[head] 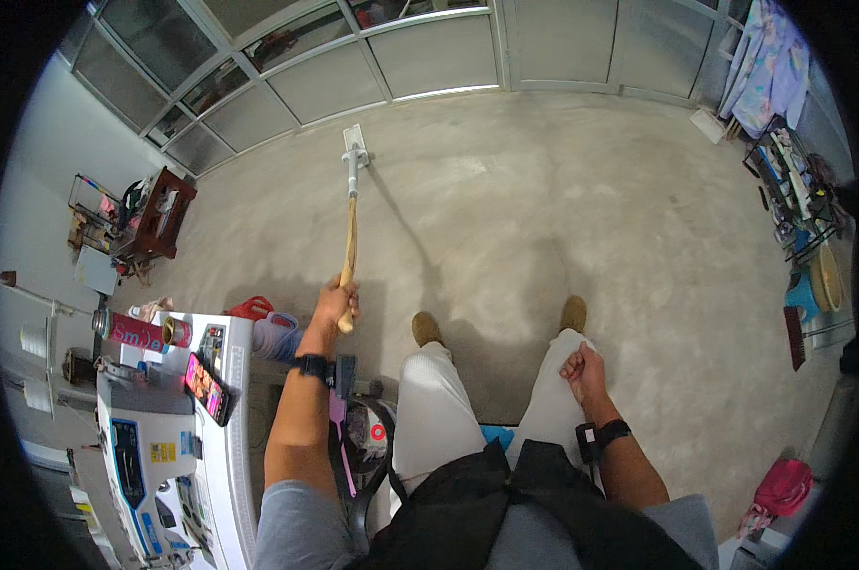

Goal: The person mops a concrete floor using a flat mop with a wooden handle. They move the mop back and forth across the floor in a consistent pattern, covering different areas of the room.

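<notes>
My left hand point(338, 303) grips the lower end of a long wooden-handled tool point(351, 235). Its grey socket leads to a flat white rectangular head point(355, 139), which appears to rest on the concrete floor point(486, 192) away from me. What kind of tool it is cannot be told. On my right knee, over the white trousers point(550, 377), lies my right hand point(583, 374) with its fingers curled in and nothing visible in them. A dark wrist device point(312, 367) is strapped to my left wrist, and another band point(611, 431) circles the right.
Close on my left stands a white industrial sewing machine point(166, 449), its table carrying a lit phone point(207, 388) and a red bottle point(134, 331). Red and blue bundles point(272, 331) sit beside it. Glazed panels point(436, 57) line the far side. A crowded rack point(796, 189) stands right.
</notes>
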{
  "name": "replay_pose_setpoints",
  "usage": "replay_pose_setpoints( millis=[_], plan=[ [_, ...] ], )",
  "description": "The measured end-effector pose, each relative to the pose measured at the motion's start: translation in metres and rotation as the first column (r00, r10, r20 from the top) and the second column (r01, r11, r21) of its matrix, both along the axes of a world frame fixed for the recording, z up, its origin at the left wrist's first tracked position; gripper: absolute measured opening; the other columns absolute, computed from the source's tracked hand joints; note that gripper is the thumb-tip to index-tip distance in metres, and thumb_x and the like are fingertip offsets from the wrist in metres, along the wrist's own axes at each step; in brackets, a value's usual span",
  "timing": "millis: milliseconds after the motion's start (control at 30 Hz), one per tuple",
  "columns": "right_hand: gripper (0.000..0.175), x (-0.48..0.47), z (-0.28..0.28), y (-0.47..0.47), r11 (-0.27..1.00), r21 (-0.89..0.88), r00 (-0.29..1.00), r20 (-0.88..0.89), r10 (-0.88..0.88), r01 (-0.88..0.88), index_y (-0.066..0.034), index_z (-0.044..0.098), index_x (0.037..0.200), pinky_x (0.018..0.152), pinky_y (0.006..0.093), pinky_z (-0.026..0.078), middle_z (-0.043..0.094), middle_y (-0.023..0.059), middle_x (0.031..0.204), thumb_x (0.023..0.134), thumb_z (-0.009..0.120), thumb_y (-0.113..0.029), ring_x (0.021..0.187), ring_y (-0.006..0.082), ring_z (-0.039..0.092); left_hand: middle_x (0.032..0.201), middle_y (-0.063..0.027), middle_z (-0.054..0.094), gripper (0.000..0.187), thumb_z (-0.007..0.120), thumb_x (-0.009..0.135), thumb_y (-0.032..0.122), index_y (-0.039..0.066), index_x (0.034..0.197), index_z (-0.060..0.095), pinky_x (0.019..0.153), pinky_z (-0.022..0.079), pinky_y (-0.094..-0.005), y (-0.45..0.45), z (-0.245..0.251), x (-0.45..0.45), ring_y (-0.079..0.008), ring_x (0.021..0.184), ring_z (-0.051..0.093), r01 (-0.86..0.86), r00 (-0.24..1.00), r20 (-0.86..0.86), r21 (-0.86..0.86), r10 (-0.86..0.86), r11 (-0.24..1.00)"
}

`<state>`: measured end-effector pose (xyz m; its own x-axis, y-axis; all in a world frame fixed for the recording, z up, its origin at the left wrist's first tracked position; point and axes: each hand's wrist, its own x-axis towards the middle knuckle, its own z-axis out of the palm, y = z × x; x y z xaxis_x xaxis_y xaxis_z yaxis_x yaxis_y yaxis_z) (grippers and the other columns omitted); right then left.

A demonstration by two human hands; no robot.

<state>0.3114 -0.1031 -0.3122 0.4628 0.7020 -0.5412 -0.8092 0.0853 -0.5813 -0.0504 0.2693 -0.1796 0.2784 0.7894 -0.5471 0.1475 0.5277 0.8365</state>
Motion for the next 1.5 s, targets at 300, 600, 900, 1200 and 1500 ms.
replay_pose_setpoints(
  millis=[300,600,900,1200,1500],
  plan=[
    [0.038,0.001,-0.002,0.007,0.998,-0.059,1.0,0.013,-0.005,0.005,-0.01,0.043,0.07,0.053,0.0398,0.043,0.046,0.0049,0.062,0.099,0.054,-0.032,0.053,0.0204,0.046,0.064,-0.0007,0.048,0.026,0.056,0.092,0.006,0.004,0.116,0.049,0.04,0.044,-0.0293,0.002,-0.011,0.066,-0.0113,0.048,0.046,0.128,0.979,-0.172,0.123,-0.106,0.984],
    [0.037,0.001,-0.004,-0.007,0.999,0.033,0.999,0.047,-0.027,0.026,-0.0108,0.043,0.069,0.052,0.0367,0.045,0.047,0.0044,0.061,0.099,0.055,-0.031,0.052,0.0192,0.048,0.062,0.0046,0.042,0.016,0.061,0.093,0.019,0.009,0.087,0.049,0.04,0.035,-0.0212,-0.17,-0.009,-0.037,-0.0065,0.048,0.039,-0.002,0.979,0.19,-0.383,0.08,0.924],
    [0.039,0.002,-0.006,-0.015,0.999,0.033,0.999,0.029,-0.02,0.019,-0.0119,0.043,0.068,0.054,0.0351,0.045,0.047,0.0036,0.061,0.099,0.054,-0.032,0.052,0.0175,0.047,0.062,0.0049,0.043,0.013,0.056,0.097,0.016,0.005,0.09,0.054,0.042,0.03,-0.0201,-0.359,0.09,-0.121,-0.0039,0.047,0.036,-0.193,0.947,0.172,-0.374,0.273,0.907],
    [0.036,0.004,-0.008,-0.014,0.999,0.039,0.998,0.054,0.017,-0.019,-0.0137,0.044,0.069,0.055,0.0336,0.045,0.046,0.0014,0.062,0.097,0.056,-0.032,0.053,0.0157,0.047,0.063,0.0037,0.044,0.014,0.057,0.096,0.019,0.007,0.089,0.053,0.043,0.03,-0.0224,-0.445,0.118,-0.144,-0.0044,0.047,0.037,-0.392,0.907,0.012,-0.34,0.421,0.855],
    [0.037,0.006,-0.01,-0.012,0.996,0.074,0.999,0.03,0.044,-0.046,-0.0125,0.045,0.069,0.054,0.0352,0.044,0.047,0.0024,0.062,0.097,0.057,-0.032,0.053,0.0165,0.047,0.066,0.0035,0.041,0.008,0.053,0.096,0.014,0.009,0.091,0.05,0.045,0.032,-0.0249,-0.413,0.084,-0.138,-0.0067,0.05,0.037,-0.501,0.851,0.03,-0.248,0.524,0.829]
  ],
)
